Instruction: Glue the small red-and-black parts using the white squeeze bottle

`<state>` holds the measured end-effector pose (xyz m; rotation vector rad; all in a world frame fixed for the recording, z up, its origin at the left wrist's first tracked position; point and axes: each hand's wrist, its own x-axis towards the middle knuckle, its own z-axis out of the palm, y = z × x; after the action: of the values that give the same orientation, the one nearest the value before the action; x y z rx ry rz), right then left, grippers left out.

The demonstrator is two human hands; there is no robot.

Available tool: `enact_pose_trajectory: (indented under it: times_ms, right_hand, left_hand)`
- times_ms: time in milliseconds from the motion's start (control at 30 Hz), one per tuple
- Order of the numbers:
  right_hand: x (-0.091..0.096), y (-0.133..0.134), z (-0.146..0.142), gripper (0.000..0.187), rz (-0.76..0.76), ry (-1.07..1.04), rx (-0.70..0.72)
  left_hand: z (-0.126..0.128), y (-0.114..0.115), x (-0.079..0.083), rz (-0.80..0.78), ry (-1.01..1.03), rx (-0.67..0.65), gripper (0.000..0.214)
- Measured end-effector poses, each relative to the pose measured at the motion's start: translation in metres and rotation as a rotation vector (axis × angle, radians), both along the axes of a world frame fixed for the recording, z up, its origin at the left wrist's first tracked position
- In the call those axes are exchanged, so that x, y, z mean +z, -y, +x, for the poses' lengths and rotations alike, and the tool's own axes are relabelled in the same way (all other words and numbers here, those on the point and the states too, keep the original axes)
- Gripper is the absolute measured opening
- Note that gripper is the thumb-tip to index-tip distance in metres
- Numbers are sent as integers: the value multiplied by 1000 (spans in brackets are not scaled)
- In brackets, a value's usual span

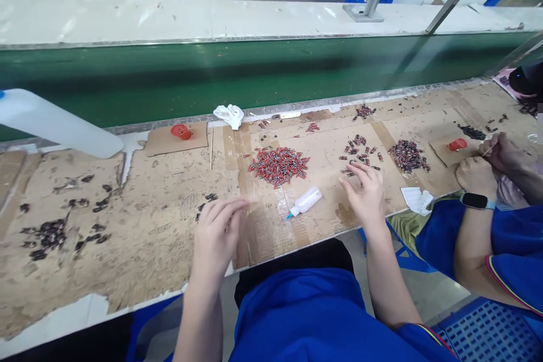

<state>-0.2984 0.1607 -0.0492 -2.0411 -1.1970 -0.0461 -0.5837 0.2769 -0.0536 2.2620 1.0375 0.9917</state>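
Observation:
My left hand (217, 231) rests on the cardboard-covered bench (161, 237), fingers together and pointing right, beside a few small dark parts (206, 202); nothing shows in its grip. My right hand (365, 192) lies with fingers spread over scattered small red-and-dark parts (358, 153). Between the hands lies a small white squeeze bottle (306, 201) with a blue tip. A heap of red parts (279, 165) sits just beyond it.
A green conveyor belt (254, 70) runs behind the bench. A co-worker's hands (492, 164) work at the right beside a dark parts heap (408, 155) and a red cap (457, 144). Another red cap (181, 131), crumpled white cloth (229, 115) and dark parts (46, 235) lie left.

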Motion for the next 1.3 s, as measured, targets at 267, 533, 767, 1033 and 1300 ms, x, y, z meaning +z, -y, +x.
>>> enact_pose_trajectory:
  times_ms: [267,533,767,1033,1300]
  right_hand:
    - [0,-20,-23,38,-257,-60,683]
    - [-1,-16,-33,31,-218,-464,438]
    - [-11,-19,-57,39,193,-1108,201]
    - [-17,-33,-94,31,209,-1152,87]
    - [-25,-36,-115,26,170,-946,87]
  left_hand:
    - [-30,-6,-33,54,-333,-26,35]
    - [1,3,-28,68,-62,-284,23]
    - [16,6,-41,249,-24,-186,14]
    - [-1,7,-42,131,-39,-183,15]
    - [3,11,-43,34,4,-92,13]
